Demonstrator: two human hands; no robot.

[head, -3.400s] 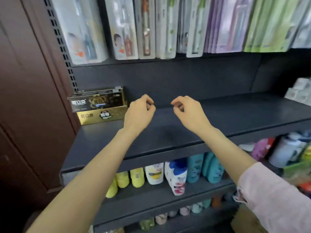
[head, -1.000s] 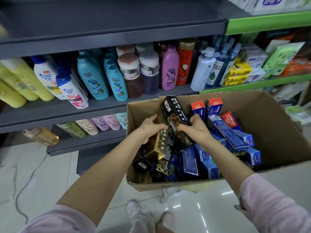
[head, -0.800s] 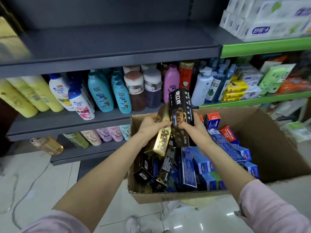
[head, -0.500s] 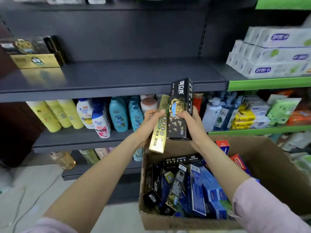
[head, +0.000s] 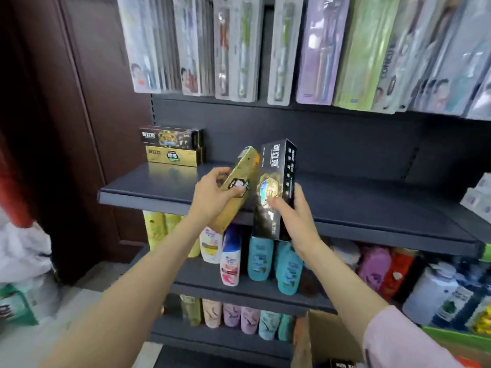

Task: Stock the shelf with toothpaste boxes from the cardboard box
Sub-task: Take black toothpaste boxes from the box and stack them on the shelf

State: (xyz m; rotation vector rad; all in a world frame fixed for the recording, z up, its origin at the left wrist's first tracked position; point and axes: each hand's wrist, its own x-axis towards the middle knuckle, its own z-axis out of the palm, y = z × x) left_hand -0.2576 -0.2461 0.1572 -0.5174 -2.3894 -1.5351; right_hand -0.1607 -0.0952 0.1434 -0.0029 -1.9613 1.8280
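The left hand (head: pixel 212 199) grips a gold cardboard toothpaste box (head: pixel 239 185), tilted toward one o'clock. The right hand (head: pixel 295 216) clasps a black toothpaste box (head: pixel 275 189), nearly upright, just beside it. Both hover over the dark shelf's (head: pixel 372 208) front edge. Two stacked boxes (head: pixel 172 146), probably the same brand, lie at ten o'clock.
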